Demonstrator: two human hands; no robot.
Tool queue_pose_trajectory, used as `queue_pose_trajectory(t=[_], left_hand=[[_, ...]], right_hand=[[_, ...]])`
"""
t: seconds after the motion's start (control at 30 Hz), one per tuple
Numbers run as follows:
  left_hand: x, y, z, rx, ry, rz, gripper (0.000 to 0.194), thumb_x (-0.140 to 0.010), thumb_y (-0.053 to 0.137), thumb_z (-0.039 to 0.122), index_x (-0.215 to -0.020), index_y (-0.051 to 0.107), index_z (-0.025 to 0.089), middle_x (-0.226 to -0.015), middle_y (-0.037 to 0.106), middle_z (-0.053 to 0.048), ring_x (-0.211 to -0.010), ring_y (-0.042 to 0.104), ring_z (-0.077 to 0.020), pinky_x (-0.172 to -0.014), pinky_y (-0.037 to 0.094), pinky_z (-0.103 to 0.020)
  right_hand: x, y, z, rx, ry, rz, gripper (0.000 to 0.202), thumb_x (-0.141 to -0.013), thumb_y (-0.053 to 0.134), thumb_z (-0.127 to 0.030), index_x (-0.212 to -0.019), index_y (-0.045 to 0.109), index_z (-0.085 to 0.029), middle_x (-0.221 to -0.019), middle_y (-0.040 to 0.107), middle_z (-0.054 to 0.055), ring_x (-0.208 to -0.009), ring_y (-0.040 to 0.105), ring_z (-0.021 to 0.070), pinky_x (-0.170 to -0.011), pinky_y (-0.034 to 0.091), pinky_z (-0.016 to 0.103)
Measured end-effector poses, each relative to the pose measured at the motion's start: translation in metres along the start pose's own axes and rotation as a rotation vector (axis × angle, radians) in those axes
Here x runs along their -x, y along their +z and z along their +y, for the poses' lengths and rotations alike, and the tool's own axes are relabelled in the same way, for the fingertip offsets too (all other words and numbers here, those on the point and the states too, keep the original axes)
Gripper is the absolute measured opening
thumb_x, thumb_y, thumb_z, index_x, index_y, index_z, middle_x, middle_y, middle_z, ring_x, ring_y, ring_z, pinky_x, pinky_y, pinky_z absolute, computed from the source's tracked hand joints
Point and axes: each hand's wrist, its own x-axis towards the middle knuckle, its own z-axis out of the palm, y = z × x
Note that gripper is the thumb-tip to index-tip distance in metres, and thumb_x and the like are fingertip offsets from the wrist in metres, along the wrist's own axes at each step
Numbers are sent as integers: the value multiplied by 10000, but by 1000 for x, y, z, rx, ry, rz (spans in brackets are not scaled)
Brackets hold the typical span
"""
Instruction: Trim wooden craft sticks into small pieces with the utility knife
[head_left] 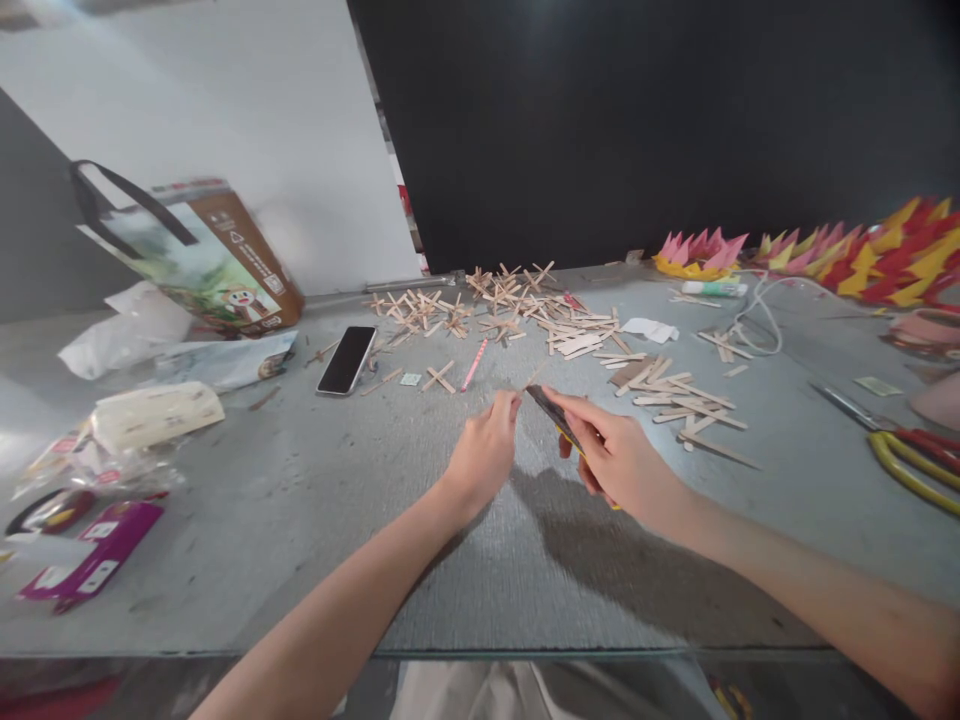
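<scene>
My left hand (484, 445) is closed in a pinch over the middle of the table. A thin wooden stick (535, 375) sticks out at its fingertips. My right hand (619, 450) is wrapped around a black-and-yellow hand tool (553, 408); its exact kind is hidden by the fingers. The tool's dark tip points toward the left fingertips and lies close to the stick; whether they touch I cannot tell. Just beyond the hands lie a pink patterned strip (474, 366) and a crossed pair of sticks (438, 376).
Loose craft sticks (686, 400) and joined star-shaped sticks (420, 312) spread across the back. A phone (347, 360), paper bag (232, 260) and purple packet (97, 555) are left. Scissors (900, 455), a glue stick (712, 288) and folded paper pieces (892, 250) are right.
</scene>
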Motion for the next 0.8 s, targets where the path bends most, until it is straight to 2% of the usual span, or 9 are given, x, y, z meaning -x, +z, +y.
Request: queue_pose_trajectory(t=[0.2, 0.37, 0.6, 0.7, 0.8], left_hand=[[3, 5, -3, -99, 14, -49, 229, -1077, 322, 149, -1156, 534, 183, -886, 661, -57, -777, 688, -185, -698, 455, -265], [5, 8, -2, -86, -6, -73, 224, -1060, 339, 122, -1195, 507, 187, -933, 703, -85, -787, 705, -199, -683, 449, -273], [4, 5, 6, -40, -89, -98, 215, -1043, 350, 116, -1179, 498, 193, -966, 719, -88, -808, 721, -200, -683, 442, -271], [3, 6, 8, 28, -107, -78, 200, -1047, 355, 138, -1167, 507, 191, -897, 698, -61, -748, 687, -181, -674, 427, -271], [1, 7, 8, 121, -137, -39, 200, -1060, 332, 174, -1125, 520, 195, -762, 627, -3, -623, 588, -151, -631, 383, -265]], right_hand=[[1, 3, 2, -40, 70, -11, 504, -1036, 487, -492, -1495, 595, -316, -699, 601, -10, -298, 442, 77, -233, 326, 190], [1, 5, 0, -47, 119, -47, 526, -1051, 425, -522, -1509, 568, -307, -695, 556, -26, -302, 441, 71, -238, 302, 173], [1, 9, 0, -157, 170, -82, 566, -1040, 439, -547, -1525, 530, -270, -666, 546, -51, -286, 433, 62, -231, 287, 149], [0, 10, -2, -226, 194, -96, 576, -1024, 469, -550, -1527, 517, -272, -656, 547, -61, -293, 447, 70, -232, 314, 156], [0, 11, -4, -311, 200, -114, 586, -1013, 483, -556, -1529, 484, -279, -674, 559, -67, -314, 469, 79, -246, 358, 170]])
